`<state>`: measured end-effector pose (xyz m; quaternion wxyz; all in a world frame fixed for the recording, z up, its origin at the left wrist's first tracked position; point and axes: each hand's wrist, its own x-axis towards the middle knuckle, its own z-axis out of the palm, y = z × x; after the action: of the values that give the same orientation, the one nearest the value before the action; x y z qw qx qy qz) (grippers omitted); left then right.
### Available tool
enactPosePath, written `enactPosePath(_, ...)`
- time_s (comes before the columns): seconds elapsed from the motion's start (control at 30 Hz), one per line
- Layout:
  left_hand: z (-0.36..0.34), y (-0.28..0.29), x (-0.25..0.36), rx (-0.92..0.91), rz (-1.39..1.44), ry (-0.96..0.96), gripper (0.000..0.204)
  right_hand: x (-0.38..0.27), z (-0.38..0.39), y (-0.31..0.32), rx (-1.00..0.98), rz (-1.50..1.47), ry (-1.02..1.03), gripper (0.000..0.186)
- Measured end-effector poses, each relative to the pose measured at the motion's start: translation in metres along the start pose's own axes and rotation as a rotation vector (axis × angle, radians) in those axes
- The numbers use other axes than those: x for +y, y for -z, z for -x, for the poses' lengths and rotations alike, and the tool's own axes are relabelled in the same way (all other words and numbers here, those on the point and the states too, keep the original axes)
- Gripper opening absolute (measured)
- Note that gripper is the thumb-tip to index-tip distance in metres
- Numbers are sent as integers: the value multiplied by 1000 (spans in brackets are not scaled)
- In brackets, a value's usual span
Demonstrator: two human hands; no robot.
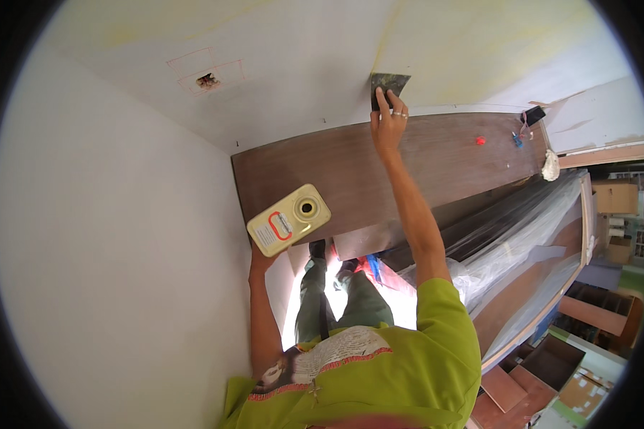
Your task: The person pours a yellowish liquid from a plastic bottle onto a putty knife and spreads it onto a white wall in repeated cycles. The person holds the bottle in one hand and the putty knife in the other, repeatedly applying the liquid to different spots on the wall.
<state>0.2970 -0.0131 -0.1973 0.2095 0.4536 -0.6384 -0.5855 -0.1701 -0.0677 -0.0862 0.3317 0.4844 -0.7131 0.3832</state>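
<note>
My right hand (389,123) reaches up to the whitish wall (286,79), fingers pressing a dark, flat, square-edged spreader (390,83) against it. Yellowish streaks mark the wall around and above the spreader. In my left hand (266,257) is a cream rectangular tin (299,230), held from below and tilted. Its round dark opening faces up, and a label with a red loop sits on its side. The fingers of the left hand are mostly hidden under the tin.
A brown wooden board (444,161) runs along the wall's foot, with a red object (481,141) and a black box with wires (533,116) on it. Wall cutout (207,81) shows wires. Plastic-wrapped panels (522,236) stand right; cardboard boxes (615,198) lie beyond.
</note>
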Motion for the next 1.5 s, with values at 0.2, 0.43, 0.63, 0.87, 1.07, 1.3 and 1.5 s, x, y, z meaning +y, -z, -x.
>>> enactPosePath(0.2,1,-1,-15,14,-6,-22,60,-3,67,-54,-16,-83,-244,59)
enactPosePath(0.43,1,0,-20,13,-20,-58,59,-79,98,-92,61,-300,-619,60)
enactPosePath(0.63,-4,1,10,-25,-56,34,58,-85,108,-29,140,-587,-1059,41)
enactPosePath(0.87,-4,-2,25,-6,31,45,59,1,29,-16,147,-1110,-1554,18)
enactPosePath(1.07,-3,-2,42,-42,87,-13,64,-23,-56,10,178,-1203,-1445,18)
enactPosePath(1.3,-20,-4,12,-8,116,-45,89,-62,-183,65,315,-1363,-1275,17)
enactPosePath(1.5,-25,-8,-3,1,112,-99,111,-101,-303,139,276,-1398,-982,24)
